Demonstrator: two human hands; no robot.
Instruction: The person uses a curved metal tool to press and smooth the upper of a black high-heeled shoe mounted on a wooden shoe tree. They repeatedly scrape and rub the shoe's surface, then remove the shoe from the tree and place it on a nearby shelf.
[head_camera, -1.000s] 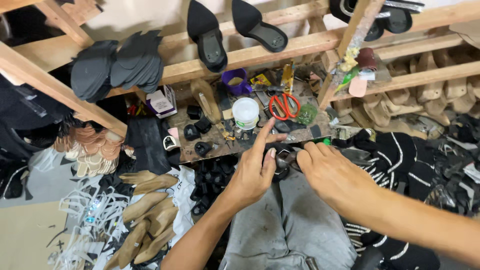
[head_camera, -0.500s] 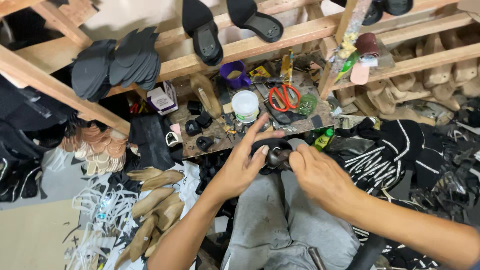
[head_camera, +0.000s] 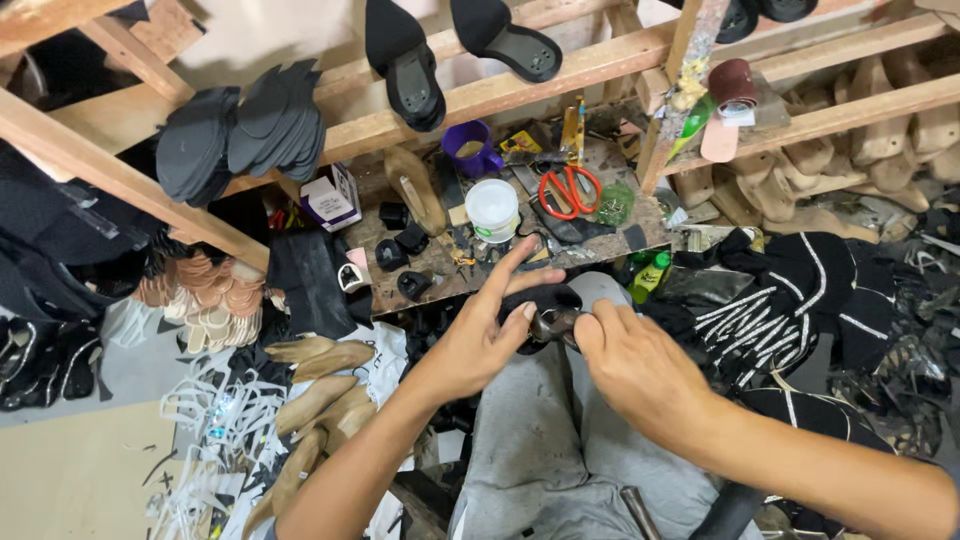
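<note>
In mid frame my L hand (head_camera: 478, 335) & R hand (head_camera: 640, 372) both pinch the small dark shoe piece (head_camera: 545, 308) between them, L fingers spread wide, its long side running left-right, over my lap.

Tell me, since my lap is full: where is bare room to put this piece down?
Little. The small workboard is crowded around the white tub and red scissors. The bare tan floor, left of the white cutouts, is free.

cluttered bench (head_camera: 600, 235) ahead, white tub (head_camera: 492, 208) nearest
</note>
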